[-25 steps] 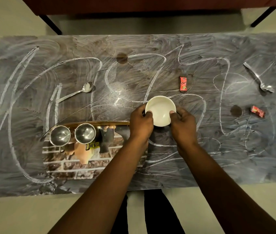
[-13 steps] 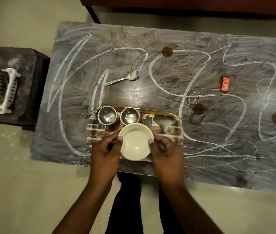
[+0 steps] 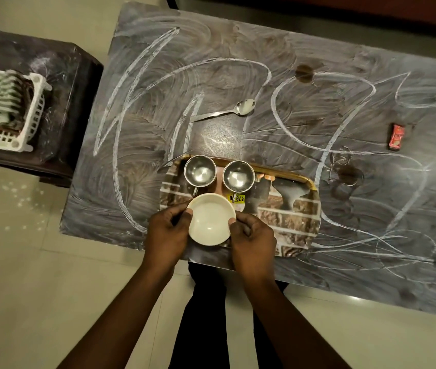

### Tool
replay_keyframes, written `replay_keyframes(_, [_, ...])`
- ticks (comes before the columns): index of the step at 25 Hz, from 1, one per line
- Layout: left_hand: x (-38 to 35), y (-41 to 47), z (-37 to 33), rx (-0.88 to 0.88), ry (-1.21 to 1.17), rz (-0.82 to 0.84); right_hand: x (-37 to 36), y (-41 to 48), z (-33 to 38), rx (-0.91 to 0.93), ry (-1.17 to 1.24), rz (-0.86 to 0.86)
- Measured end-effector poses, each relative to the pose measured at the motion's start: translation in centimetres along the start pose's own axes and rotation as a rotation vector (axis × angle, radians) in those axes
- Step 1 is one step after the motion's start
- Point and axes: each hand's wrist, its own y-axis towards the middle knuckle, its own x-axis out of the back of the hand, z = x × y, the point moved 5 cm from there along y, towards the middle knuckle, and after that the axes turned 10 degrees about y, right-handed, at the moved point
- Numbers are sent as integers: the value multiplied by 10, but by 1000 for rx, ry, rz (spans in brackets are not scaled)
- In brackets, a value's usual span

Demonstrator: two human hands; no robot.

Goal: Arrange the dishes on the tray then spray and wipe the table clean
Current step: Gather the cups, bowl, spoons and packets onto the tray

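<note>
A white bowl (image 3: 210, 219) sits over the near left part of the patterned tray (image 3: 289, 222). My left hand (image 3: 167, 231) grips its left rim and my right hand (image 3: 253, 241) grips its right rim. Two steel cups (image 3: 200, 171) (image 3: 238, 176) stand side by side at the tray's far edge, just beyond the bowl. A steel spoon (image 3: 227, 110) lies on the chalk-smeared dark table (image 3: 331, 107) beyond the tray.
A small red packet (image 3: 396, 136) lies on the table at the right. Dark round stains (image 3: 304, 73) mark the tabletop. A white slotted rack (image 3: 3, 107) rests on a low dark side table at the left. Pale floor lies below.
Both hands carried the white bowl from the table's middle to the tray and now hold it near the two cups. The view has shifted left.
</note>
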Motion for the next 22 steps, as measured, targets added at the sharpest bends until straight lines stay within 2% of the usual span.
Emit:
replay_keyframes(7, [1, 2, -6, -20, 42, 8, 1, 6, -7, -14, 9, -12])
replay_keyframes(10, [12, -6, -16, -3, 24, -102, 9, 6, -3, -39, 47, -14])
replay_keyframes(12, [20, -18, -37, -114, 68, -246, 31, 9, 6, -27, 56, -25])
replay_keyframes(14, [8, -32, -71, -248, 109, -299, 67, 19, 23, 24, 66, -52])
replay_keyframes(18, [-81, -45, -140, -450, 163, -70, 172, 49, 60, 109, 60, -187])
replay_keyframes(20, [-150, -47, -170, -491, 200, 96, 237, 69, 72, 136, 61, -297])
replay_keyframes(22, [-219, -41, -194, -496, 245, 189, 295, 93, 80, 137, 94, -358])
